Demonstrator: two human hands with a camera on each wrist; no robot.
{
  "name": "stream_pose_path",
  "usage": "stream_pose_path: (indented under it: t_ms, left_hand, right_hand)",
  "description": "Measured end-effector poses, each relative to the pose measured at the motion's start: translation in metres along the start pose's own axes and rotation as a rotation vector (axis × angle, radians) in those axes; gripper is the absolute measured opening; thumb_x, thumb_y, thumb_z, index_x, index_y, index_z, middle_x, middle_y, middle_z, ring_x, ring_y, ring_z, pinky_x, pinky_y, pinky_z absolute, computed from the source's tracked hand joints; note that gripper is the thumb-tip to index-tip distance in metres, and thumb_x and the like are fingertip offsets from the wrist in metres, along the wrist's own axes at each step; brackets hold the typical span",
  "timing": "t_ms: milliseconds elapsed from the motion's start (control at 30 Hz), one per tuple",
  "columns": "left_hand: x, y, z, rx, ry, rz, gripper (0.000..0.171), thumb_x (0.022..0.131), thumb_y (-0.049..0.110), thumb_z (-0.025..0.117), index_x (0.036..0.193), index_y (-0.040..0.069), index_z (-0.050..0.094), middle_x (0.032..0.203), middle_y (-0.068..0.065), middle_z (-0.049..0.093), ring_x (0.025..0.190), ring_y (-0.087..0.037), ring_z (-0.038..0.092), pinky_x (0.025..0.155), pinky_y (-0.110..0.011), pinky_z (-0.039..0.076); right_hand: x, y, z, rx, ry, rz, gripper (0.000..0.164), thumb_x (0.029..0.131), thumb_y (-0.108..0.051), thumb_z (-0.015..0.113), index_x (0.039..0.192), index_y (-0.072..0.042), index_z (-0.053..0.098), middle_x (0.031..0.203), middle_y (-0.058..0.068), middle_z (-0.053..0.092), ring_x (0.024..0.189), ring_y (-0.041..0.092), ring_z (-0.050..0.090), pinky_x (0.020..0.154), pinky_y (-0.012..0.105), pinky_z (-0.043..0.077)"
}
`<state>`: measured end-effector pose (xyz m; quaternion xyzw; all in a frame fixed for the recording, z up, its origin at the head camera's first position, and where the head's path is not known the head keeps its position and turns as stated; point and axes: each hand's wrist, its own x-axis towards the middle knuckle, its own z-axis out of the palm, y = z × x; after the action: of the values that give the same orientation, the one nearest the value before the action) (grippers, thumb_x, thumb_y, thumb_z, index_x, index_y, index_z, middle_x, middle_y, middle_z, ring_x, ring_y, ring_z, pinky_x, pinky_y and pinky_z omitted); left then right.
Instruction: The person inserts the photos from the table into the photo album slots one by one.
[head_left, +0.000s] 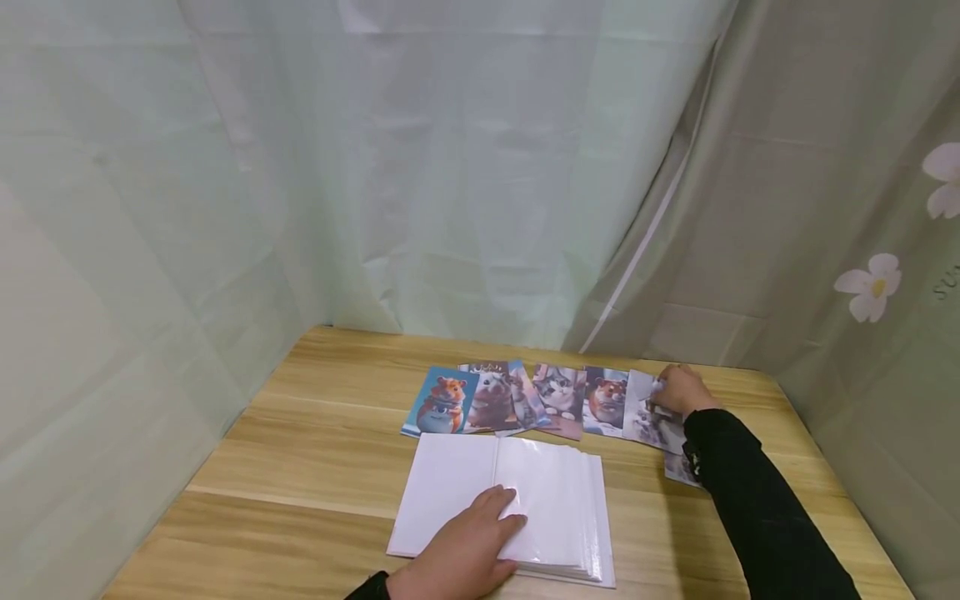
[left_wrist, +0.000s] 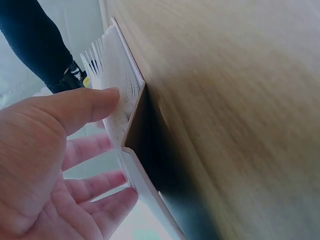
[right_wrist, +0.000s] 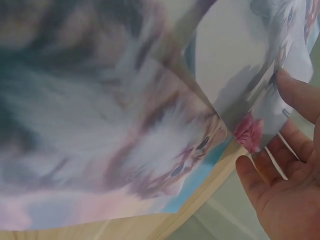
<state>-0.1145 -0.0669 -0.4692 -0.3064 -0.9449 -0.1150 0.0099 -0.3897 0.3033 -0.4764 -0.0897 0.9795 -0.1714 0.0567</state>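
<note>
A photo album (head_left: 450,475) with white pages lies open on the table. My left hand (head_left: 468,546) rests across its middle, fingers loosely extended; in the left wrist view the thumb (left_wrist: 102,102) is by the fanned page edges. Over at the right end of a row of picture cards, my right hand (head_left: 682,390) pinches the edge of a greyish animal card (head_left: 645,412). In the right wrist view that card shows a pink flower (right_wrist: 248,132), and the thumb lies on its face. A kitten card (right_wrist: 165,145) fills the foreground there.
Overlapping cards run along behind the album: a blue hamster card (head_left: 442,402), a dark one (head_left: 491,400), a cat card (head_left: 558,396) and a guinea pig card (head_left: 604,400). Another card (head_left: 678,468) is partly under the right sleeve. Curtains (head_left: 480,183) hang around the wooden table (head_left: 300,467).
</note>
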Motion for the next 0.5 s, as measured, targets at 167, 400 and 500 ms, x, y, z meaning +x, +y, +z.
stream_pose_path:
  t_ms: [167,400,500]
  left_hand:
    - [0.0004,-0.0004,0.0002,-0.011,-0.016,-0.013,0.049,0.086,0.037,0.079,0.127,0.014,0.067,0.142,-0.01,0.052,0.134,-0.028,0.048,0.105,-0.035,0.047]
    - [0.0011,-0.0009,0.0008,-0.013,-0.031,-0.023,0.049,0.086,0.039,0.078,0.128,0.015,0.067,0.143,-0.01,0.052,0.134,-0.027,0.048,0.105,-0.035,0.047]
    - [0.0007,-0.0011,0.0016,-0.007,-0.019,-0.015,0.049,0.086,0.038,0.079,0.127,0.014,0.067,0.143,-0.01,0.052,0.134,-0.028,0.048,0.106,-0.035,0.046]
  right_hand:
    - [-0.0006,-0.0014,0.0011,0.03,0.022,0.014,0.048,0.082,-0.012,0.079,0.115,0.016,0.059,0.111,0.032,0.062,0.098,0.043,0.056,0.093,0.058,0.046]
    - [-0.003,-0.0021,0.0006,0.118,0.045,0.064,0.038,0.086,-0.001,0.072,0.118,0.013,0.057,0.116,0.032,0.059,0.1,0.042,0.056,0.095,0.058,0.046]
    - [-0.0049,-0.0011,-0.0019,0.121,0.089,0.044,0.029,0.088,0.004,0.066,0.115,0.012,0.058,0.116,0.032,0.06,0.1,0.042,0.056,0.092,0.058,0.047]
